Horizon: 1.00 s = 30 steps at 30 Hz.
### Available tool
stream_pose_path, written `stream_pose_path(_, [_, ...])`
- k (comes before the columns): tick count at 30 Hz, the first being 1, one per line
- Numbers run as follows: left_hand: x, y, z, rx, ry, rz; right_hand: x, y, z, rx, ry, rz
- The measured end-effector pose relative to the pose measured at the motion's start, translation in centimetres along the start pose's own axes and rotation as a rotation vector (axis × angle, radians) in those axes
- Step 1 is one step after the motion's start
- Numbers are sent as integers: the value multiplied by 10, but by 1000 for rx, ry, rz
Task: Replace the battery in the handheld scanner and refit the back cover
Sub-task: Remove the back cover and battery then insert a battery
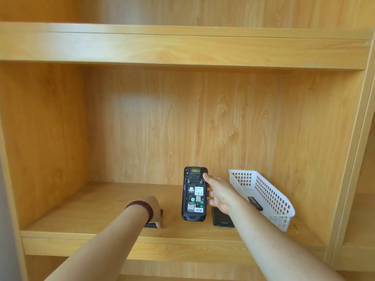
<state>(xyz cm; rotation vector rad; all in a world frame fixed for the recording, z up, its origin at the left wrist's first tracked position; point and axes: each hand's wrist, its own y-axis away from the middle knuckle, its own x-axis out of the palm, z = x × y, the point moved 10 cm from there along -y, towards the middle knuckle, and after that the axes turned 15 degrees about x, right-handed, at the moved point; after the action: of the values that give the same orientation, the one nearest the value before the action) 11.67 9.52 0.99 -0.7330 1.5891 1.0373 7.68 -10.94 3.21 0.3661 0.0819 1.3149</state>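
My right hand (219, 192) holds the black handheld scanner (194, 194) upright above the shelf board (101, 209), fingers round its right edge. The scanner's back faces me with the cover off and the battery bay bare, showing stickers and card slots. My left hand (155, 208), a bead bracelet on its wrist, lies over a flat black piece (151, 226) on the shelf, thumb at its front edge. I cannot tell whether that piece is the battery or the cover. A second flat black piece (221, 219) lies on the shelf under my right wrist.
A white perforated plastic basket (269, 191) stands tilted at the right of the shelf with a black labelled block (255, 203) inside. The wooden compartment has a back wall, side walls and another shelf (182, 47) overhead.
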Motion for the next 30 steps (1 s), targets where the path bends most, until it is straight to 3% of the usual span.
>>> stream_pose_path(4, [-1, 2, 4, -14, 65, -110, 2, 1, 0, -2, 3, -7])
stream_pose_path(9, [-20, 6, 20, -31, 364, -331, 4, 3, -1, -5, -4, -4])
stream_pose_path(15, [-73, 40, -9, 223, 668, -685, 2, 3, 8, -28, -51, -28])
stream_pose_path(21, [-76, 79, -80, 448, 252, -982, 5, 11, 16, -59, -58, -5])
stream_pose_path(30, [-61, 70, -110, 435, 55, -1011, 6, 23, 20, -89, -27, 17])
